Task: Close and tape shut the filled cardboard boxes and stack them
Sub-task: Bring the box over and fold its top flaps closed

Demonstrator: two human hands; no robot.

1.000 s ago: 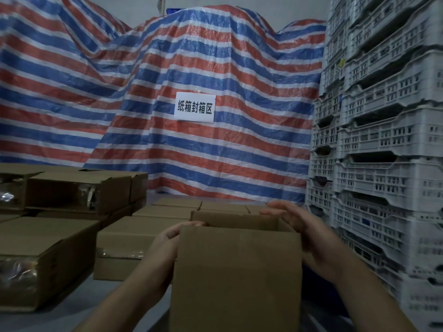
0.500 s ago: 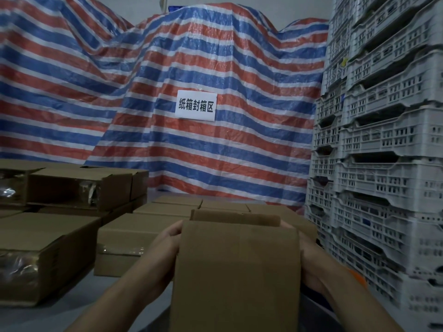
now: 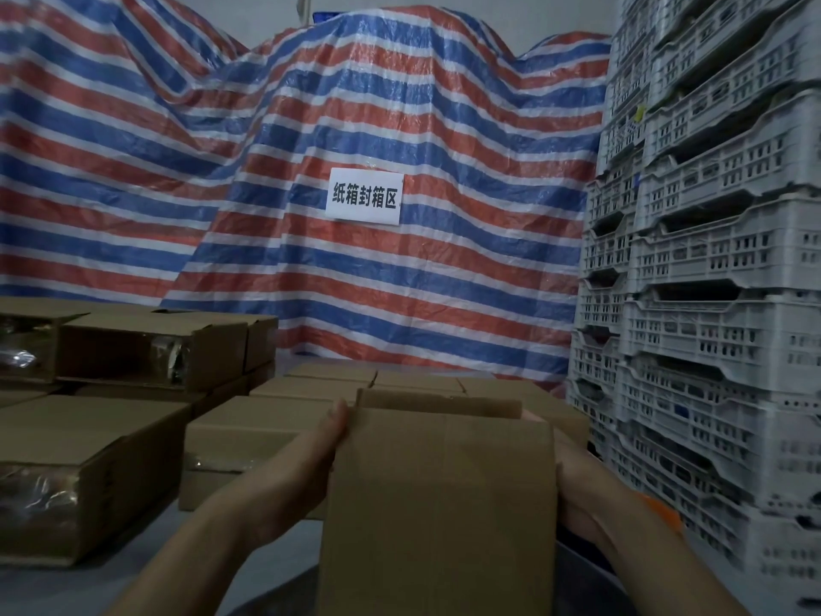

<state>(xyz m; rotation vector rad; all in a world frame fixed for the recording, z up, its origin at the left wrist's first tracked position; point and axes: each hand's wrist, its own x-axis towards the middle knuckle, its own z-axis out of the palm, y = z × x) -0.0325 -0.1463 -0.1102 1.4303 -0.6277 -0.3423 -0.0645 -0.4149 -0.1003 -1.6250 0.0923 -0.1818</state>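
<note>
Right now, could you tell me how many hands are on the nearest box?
2: the left hand on the left side of the box, the right hand on its right side, partly hidden.

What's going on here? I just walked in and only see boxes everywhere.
A person is holding a cardboard box between both hands: the left hand lies flat against its left side, the right hand against its right side. Its flaps stand up, so it is not yet closed. Other boxes sit to the left, white crates are stacked on the right, and a striped tarp hangs behind.
</note>
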